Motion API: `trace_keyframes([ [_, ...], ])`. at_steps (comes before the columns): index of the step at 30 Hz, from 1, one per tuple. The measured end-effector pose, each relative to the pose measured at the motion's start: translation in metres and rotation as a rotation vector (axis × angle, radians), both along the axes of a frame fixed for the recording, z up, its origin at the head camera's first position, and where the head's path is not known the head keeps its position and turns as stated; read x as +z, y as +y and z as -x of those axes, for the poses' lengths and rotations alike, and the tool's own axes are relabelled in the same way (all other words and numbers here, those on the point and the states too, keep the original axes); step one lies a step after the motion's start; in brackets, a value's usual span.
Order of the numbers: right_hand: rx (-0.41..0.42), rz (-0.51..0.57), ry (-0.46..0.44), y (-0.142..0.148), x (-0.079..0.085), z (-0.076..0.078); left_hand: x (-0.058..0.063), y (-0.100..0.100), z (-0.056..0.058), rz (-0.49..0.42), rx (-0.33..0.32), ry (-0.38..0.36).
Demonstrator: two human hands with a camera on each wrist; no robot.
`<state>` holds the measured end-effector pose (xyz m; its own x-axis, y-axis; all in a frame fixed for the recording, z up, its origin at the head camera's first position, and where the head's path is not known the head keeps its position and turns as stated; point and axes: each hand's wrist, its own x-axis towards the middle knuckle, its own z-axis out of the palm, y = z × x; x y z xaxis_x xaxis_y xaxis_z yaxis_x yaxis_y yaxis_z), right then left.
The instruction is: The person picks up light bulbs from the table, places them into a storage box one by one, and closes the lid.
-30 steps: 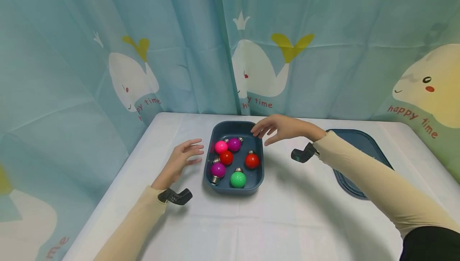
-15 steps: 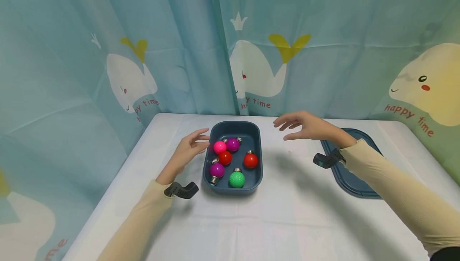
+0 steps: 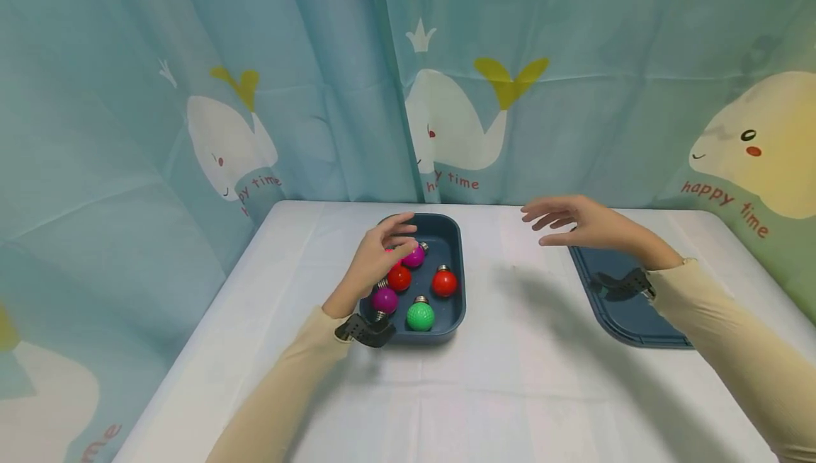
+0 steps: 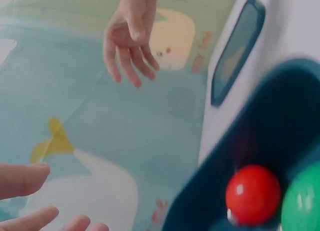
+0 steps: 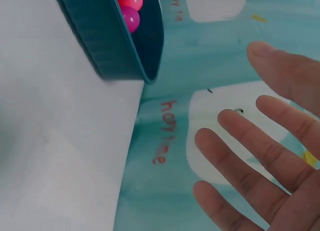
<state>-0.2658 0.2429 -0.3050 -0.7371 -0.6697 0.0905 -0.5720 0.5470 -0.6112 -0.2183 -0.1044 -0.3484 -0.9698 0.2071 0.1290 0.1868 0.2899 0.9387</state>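
Note:
A dark blue plastic box (image 3: pixel 454 321) holds several coloured bulbs with metal screw bases. Among them are a green bulb (image 3: pixel 420 316), a red bulb (image 3: pixel 444 282) to the right, another red bulb (image 3: pixel 399 278) and a purple bulb (image 3: pixel 385 300). My left hand (image 3: pixel 376 258) hovers over the box's left side with loosely bent fingers and nothing in them; it partly hides a pink bulb. To the right of the box, my right hand (image 3: pixel 583 222) is held in the air above the table, fingers spread and holding nothing, near the blue lid (image 3: pixel 637 307).
The lid lies flat on the white tabletop (image 3: pixel 497 392), partly under the right forearm. A light blue curtain (image 3: pixel 574 24) with whale prints hangs behind and to the left of the table. Each wrist wears a black camera band.
My right hand has moved from the box's right rim out to the right. My left hand has moved right, from beside the box to over its left side. The bulbs stay put.

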Motion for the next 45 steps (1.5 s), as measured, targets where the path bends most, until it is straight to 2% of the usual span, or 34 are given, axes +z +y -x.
trace_keyframes([
  [7,-0.038,0.031,0.026,0.028,-0.003,-0.007,0.000,0.037,0.001,0.004,-0.063,0.063],
  [11,-0.050,0.061,0.042,0.044,-0.003,-0.011,0.000,0.057,-0.001,0.010,-0.083,0.064],
  [18,-0.119,0.086,0.047,0.068,-0.006,-0.015,-0.005,0.088,-0.002,0.001,-0.091,0.032],
  [26,-0.258,0.069,0.022,0.090,-0.014,-0.017,-0.009,0.122,0.000,-0.020,-0.084,0.068],
  [30,-0.300,0.055,0.033,0.100,-0.017,-0.018,-0.012,0.142,0.001,-0.029,-0.083,0.084],
  [37,-0.378,0.036,0.042,0.116,-0.025,-0.018,-0.016,0.170,-0.004,-0.010,-0.085,0.058],
  [45,-0.405,0.064,0.053,0.130,-0.038,-0.020,-0.023,0.193,-0.004,-0.004,-0.078,0.057],
])
